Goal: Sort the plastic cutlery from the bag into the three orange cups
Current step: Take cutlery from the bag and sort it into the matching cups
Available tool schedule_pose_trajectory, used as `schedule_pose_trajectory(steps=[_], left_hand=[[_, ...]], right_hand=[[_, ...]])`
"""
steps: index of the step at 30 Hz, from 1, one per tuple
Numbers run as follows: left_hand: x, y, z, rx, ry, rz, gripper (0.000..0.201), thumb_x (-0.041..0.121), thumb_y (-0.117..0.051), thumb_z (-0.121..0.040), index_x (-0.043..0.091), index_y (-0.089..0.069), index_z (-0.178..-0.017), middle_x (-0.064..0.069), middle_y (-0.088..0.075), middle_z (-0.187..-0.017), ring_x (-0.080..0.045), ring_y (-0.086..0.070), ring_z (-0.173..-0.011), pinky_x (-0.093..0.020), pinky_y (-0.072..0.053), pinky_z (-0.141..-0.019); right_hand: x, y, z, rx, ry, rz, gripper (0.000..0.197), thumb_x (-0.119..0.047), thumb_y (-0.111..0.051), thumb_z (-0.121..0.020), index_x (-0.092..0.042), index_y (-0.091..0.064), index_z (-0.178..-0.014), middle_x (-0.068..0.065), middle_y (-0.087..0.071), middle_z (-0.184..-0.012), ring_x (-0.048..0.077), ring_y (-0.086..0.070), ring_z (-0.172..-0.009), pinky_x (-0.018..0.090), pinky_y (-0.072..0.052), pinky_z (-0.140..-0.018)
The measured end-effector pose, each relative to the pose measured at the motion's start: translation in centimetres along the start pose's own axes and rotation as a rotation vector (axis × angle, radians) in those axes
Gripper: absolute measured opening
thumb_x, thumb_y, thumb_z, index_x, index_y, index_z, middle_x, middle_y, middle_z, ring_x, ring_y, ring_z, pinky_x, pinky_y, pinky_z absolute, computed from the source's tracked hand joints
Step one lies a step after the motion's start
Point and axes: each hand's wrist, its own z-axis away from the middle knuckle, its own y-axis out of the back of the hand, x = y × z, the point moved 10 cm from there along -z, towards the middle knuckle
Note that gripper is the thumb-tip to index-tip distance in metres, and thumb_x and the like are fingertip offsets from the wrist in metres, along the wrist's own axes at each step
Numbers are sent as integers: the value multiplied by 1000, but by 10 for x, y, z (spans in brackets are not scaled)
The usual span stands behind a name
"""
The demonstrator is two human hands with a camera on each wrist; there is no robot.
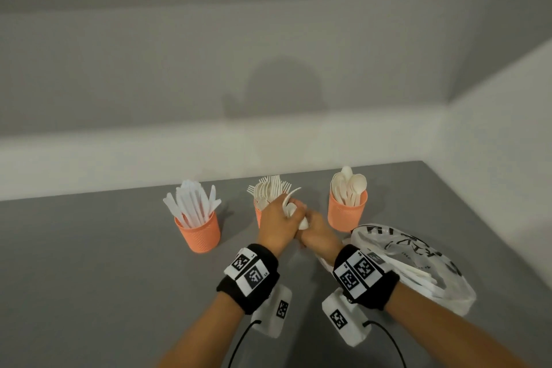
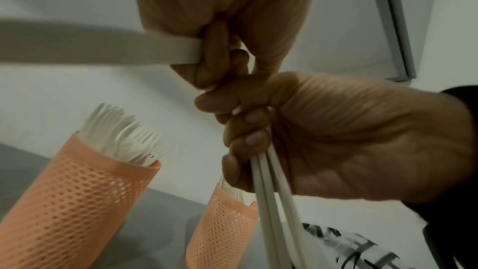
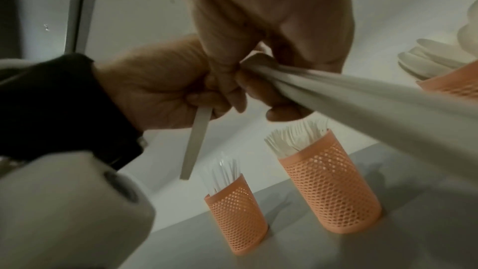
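Three orange mesh cups stand in a row: knives [image 1: 198,230] on the left, forks [image 1: 257,216] in the middle, spoons [image 1: 346,213] on the right. My hands meet just in front of the fork cup. The left hand [image 1: 282,218] grips one white handle [image 3: 196,140] that points downward. Curled round a bundle of several white handles [image 2: 271,191] is my right hand [image 1: 315,228]. White cutlery heads [image 1: 291,206] stick up between the hands; what kind they are is unclear. The plastic bag [image 1: 418,266] lies at the right, more cutlery inside.
The cups stand on a grey table [image 1: 104,263] close to a white wall [image 1: 268,143]. Another wall closes off the right side behind the bag. Wrist cameras with cables hang under both forearms.
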Motion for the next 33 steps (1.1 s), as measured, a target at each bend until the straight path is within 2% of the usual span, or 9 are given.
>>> schedule_pose_trajectory(steps=[3, 6, 9, 11, 13, 17, 22, 28, 33], left_hand=[[19, -9, -10, -81, -73, -80, 37, 40, -55, -83, 3, -62, -78, -11, -64, -76, -20, -60, -72, -24, -43, -65], [32, -5, -20, -83, -41, 160, 26, 32, -52, -93, 14, -61, -76, 11, -60, -58, 2, -55, -56, -8, -40, -56], [7, 7, -30, -26, 112, 304, 35, 31, -52, -92, 16, -56, -61, 9, -45, -43, -1, -39, -37, -15, -33, -46], [-11, 19, -36, 18, 180, 287, 45, 28, -51, -93, 12, -49, -51, 3, -45, -41, -4, -38, -34, -19, -34, -47], [-24, 36, -43, 109, 184, 300, 50, 27, -45, -97, 11, -46, -50, 5, -45, -36, -2, -41, -32, -14, -39, -46], [-23, 70, -61, 312, 37, 204, 49, 31, -33, -100, 15, -52, -58, 1, -52, -55, -10, -50, -56, -21, -42, -62], [-7, 86, -78, 468, -86, 96, 47, 27, -32, -101, 15, -51, -59, 2, -50, -55, -13, -49, -54, -17, -39, -55], [-6, 67, -89, 390, -168, -44, 33, 20, -37, -100, 7, -50, -73, 2, -51, -58, -11, -49, -55, -10, -37, -55], [-12, 37, -91, 254, -193, -300, 18, 21, -50, -94, 5, -50, -102, -5, -54, -65, -19, -50, -53, -19, -37, -51]], right_hand=[[-13, 21, -7, 163, 110, 9, 19, 2, -53, -87, -16, -59, -92, -7, -57, -70, -1, -53, -60, 6, -40, -46], [-20, 42, -11, 252, 141, -159, 9, -10, -58, -89, -13, -62, -82, -7, -58, -63, 3, -51, -56, 8, -38, -45], [-10, 76, -22, 360, 61, -343, 37, -39, -60, -86, -17, -46, -61, -10, -38, -42, 2, -33, -34, 16, -28, -35], [0, 106, -33, 439, 4, -525, 52, -64, -52, -79, -19, -39, -57, -10, -29, -37, 5, -24, -29, 18, -24, -34], [1, 133, -42, 497, 6, -712, 53, -70, -40, -81, -21, -40, -62, -10, -30, -34, 5, -22, -27, 16, -24, -35], [-7, 182, -53, 617, 73, -811, 47, -60, -35, -87, -21, -38, -61, -10, -33, -34, 6, -23, -30, 21, -24, -41], [-3, 206, -69, 745, 128, -801, 42, -50, -38, -72, -14, -36, -51, -9, -31, -33, 9, -25, -30, 20, -25, -39], [26, 197, -84, 755, 65, -713, 44, -30, -35, -91, -13, -37, -50, -8, -35, -31, 6, -28, -29, 22, -27, -42], [41, 193, -86, 793, 105, -524, 32, -18, -38, -81, -10, -39, -50, -8, -37, -34, 6, -32, -35, 21, -31, -45]])
